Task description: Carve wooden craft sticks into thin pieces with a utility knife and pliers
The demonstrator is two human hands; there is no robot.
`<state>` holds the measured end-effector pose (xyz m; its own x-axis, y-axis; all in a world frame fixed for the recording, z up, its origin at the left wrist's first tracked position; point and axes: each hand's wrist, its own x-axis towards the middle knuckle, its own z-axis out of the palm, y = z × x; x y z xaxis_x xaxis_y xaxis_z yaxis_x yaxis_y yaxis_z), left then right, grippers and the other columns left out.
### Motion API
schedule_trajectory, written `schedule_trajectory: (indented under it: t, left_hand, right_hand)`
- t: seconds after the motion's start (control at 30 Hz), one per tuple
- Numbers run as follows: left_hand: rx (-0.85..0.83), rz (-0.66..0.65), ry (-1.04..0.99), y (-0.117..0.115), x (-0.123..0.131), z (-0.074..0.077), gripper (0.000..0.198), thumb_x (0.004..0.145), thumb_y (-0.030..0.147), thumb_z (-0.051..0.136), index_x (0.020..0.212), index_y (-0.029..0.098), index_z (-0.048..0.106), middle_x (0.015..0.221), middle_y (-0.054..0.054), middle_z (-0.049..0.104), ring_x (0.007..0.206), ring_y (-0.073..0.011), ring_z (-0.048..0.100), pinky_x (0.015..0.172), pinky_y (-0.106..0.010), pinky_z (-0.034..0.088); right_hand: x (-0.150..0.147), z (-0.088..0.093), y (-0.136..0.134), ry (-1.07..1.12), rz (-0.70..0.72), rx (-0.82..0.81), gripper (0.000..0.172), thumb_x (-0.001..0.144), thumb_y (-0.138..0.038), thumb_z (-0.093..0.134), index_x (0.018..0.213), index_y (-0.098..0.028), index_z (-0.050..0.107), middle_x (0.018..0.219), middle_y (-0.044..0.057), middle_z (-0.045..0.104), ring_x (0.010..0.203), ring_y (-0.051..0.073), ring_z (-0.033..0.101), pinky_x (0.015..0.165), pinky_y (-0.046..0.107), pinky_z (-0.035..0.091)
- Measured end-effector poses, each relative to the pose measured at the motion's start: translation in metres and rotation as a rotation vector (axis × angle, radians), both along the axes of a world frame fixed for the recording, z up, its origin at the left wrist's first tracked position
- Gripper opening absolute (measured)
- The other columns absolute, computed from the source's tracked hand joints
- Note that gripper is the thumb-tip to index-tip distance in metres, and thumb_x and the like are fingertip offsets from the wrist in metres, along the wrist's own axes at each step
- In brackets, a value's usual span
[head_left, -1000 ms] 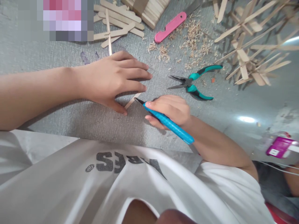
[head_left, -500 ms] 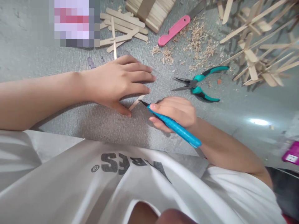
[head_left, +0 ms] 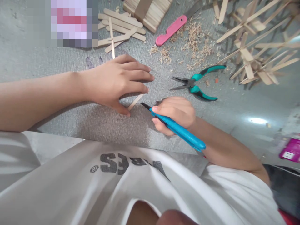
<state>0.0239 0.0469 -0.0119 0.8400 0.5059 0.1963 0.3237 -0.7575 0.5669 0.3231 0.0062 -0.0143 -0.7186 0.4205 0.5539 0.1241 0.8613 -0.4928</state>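
My left hand (head_left: 117, 79) lies palm down on the grey mat, fingers and thumb pressing a thin wooden stick (head_left: 135, 101) flat. Only a short stretch of that stick shows between thumb and little finger. My right hand (head_left: 175, 114) grips a blue craft knife (head_left: 178, 129) like a pen. Its dark blade tip (head_left: 144, 105) sits just right of the stick's free end, a small gap apart.
Teal-handled pliers (head_left: 195, 85) lie open to the right. A pink knife (head_left: 171, 30), wood shavings (head_left: 194, 40), loose flat sticks (head_left: 122, 26) and a banded bundle (head_left: 147, 11) lie at the far edge. A glued stick structure (head_left: 255, 53) stands far right. A magenta object (head_left: 290, 150) lies right.
The knife tip has drawn back slightly down and to the right, off the stick. My left hand keeps the stick pinned in the same place.
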Motion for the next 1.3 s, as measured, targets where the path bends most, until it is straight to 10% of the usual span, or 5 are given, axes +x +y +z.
schedule_trajectory:
  t: [1.3]
  left_hand:
    - [-0.017,0.015,0.01,-0.0013,-0.0002,0.0053,0.062,0.085,0.079,0.077,0.133,0.039,0.077,0.158,-0.007,0.071,0.153,-0.0428,0.061,0.132,-0.063,0.041]
  right_hand:
    - [-0.0055,0.0008,0.0028,-0.061,-0.034,0.078,0.024,0.108,-0.027,0.06,0.131,-0.024,0.058,0.075,-0.006,0.066,0.062,0.012,0.061,0.062,0.024,0.05]
